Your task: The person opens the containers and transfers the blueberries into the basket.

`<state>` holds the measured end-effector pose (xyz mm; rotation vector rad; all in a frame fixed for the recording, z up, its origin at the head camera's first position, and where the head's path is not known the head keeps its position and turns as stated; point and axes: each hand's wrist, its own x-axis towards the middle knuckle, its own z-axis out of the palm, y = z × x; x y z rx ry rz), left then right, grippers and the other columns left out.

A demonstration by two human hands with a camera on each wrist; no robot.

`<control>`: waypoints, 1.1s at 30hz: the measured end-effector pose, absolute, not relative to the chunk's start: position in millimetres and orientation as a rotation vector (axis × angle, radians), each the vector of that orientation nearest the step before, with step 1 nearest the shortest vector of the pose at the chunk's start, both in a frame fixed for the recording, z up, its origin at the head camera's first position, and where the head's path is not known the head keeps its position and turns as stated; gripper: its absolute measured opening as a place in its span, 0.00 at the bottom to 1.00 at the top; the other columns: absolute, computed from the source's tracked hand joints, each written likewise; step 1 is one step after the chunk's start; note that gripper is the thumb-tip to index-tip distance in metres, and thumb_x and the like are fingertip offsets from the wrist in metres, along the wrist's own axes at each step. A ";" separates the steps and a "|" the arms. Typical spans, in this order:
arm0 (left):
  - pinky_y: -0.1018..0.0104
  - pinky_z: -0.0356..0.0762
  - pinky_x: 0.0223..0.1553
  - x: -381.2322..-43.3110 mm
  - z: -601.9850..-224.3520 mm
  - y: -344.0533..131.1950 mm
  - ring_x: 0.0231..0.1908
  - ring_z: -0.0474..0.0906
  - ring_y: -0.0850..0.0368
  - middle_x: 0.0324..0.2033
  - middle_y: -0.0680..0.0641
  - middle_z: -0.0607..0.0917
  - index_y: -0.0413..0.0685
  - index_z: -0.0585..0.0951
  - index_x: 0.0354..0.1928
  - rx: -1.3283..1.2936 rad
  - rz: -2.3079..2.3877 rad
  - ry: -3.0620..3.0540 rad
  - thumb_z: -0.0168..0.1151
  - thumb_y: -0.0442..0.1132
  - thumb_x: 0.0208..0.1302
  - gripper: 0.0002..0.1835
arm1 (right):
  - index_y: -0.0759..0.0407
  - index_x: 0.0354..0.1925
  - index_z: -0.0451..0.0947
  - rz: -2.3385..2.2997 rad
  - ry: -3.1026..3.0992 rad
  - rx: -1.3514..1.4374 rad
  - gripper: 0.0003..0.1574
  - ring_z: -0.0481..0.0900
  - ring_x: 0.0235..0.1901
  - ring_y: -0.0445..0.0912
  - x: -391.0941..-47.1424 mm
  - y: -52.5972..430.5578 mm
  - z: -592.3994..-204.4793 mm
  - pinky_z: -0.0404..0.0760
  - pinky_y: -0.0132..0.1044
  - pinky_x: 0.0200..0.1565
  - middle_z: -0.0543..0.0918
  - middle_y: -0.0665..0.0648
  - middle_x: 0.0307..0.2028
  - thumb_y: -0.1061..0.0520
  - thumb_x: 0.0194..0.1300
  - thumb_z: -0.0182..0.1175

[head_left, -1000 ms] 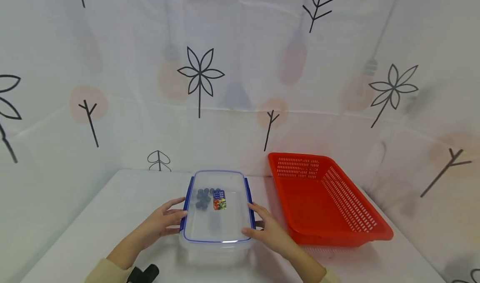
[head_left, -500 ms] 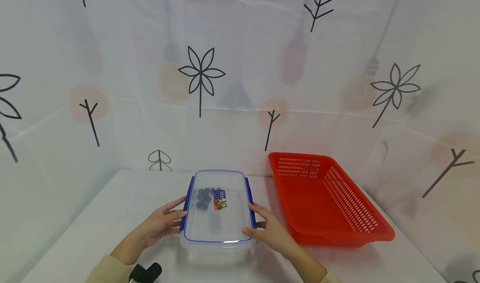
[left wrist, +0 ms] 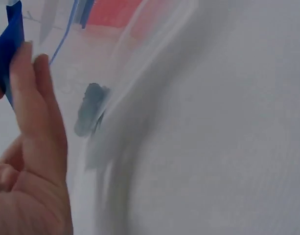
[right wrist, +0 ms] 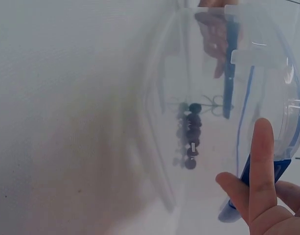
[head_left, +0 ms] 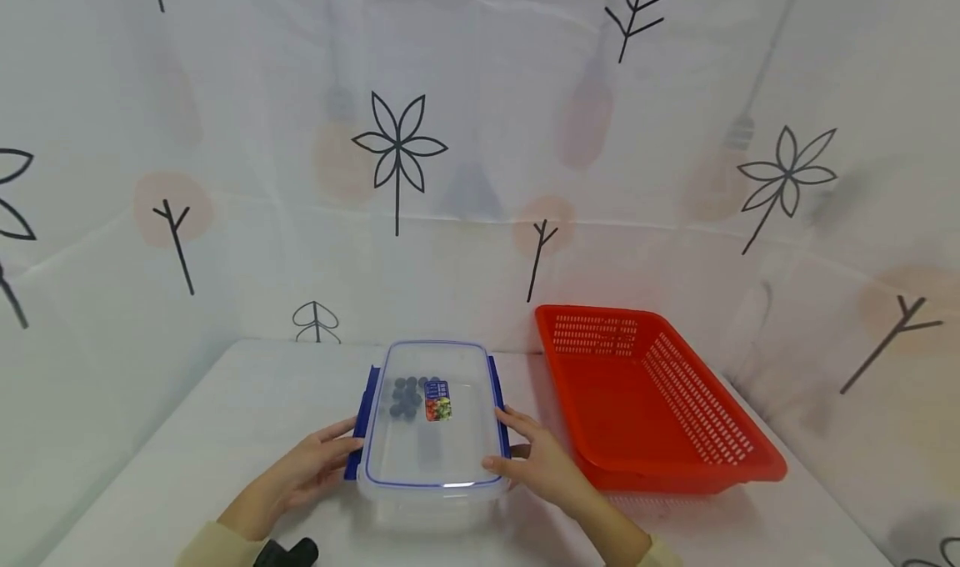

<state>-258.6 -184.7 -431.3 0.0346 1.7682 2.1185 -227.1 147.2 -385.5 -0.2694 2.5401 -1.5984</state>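
Note:
A clear lidded food container (head_left: 420,475) stands on the table, its lid edged in blue, with several dark round fruits like blueberries (head_left: 406,400) inside. Along its left side, the blue latch (head_left: 363,421) is swung outward from the lid. My left hand (head_left: 300,471) has its fingers at that latch; in the left wrist view, the blue flap (left wrist: 9,51) lies between the fingers. On the other side, my right hand (head_left: 543,463) holds the container, thumb on the lid's near corner and fingers along the right latch (head_left: 498,392), which lies against the side.
To the right stands a red plastic basket (head_left: 615,408) with perforated walls. Behind the white table (head_left: 247,400) hangs a patterned cloth (head_left: 480,133). A black object (head_left: 292,553) shows by the left wrist at the bottom edge.
The left latch has swung outward from the lid, and my left hand has shifted left and nearer with it. The right hand and container stay in place.

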 end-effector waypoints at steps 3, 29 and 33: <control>0.56 0.76 0.47 -257.5 -422.2 -186.5 0.48 0.77 0.48 0.53 0.37 0.76 0.31 0.52 0.68 0.096 2.001 1.958 0.60 0.41 0.63 0.39 | 0.56 0.68 0.60 -1.589 2.548 -0.265 0.57 0.77 0.48 0.62 -226.7 147.6 -385.5 0.81 0.47 0.36 0.56 0.66 0.68 0.40 0.45 0.72; 0.55 0.80 0.34 -238.5 -387.4 -152.5 0.39 0.76 0.50 0.53 0.38 0.69 0.45 0.61 0.68 -0.011 1.700 2.408 0.74 0.47 0.46 0.48 | 0.65 0.67 0.55 -1.850 2.404 -0.314 0.42 0.79 0.36 0.51 -234.9 148.6 -387.5 0.82 0.43 0.30 0.61 0.70 0.63 0.50 0.64 0.59; 0.55 0.80 0.32 -235.3 -387.3 -150.7 0.37 0.75 0.52 0.52 0.39 0.69 0.45 0.61 0.67 0.008 1.700 2.432 0.75 0.44 0.45 0.47 | 0.68 0.66 0.56 -1.862 2.391 -0.333 0.40 0.78 0.35 0.50 -238.7 149.8 -391.3 0.81 0.42 0.29 0.68 0.70 0.56 0.50 0.65 0.57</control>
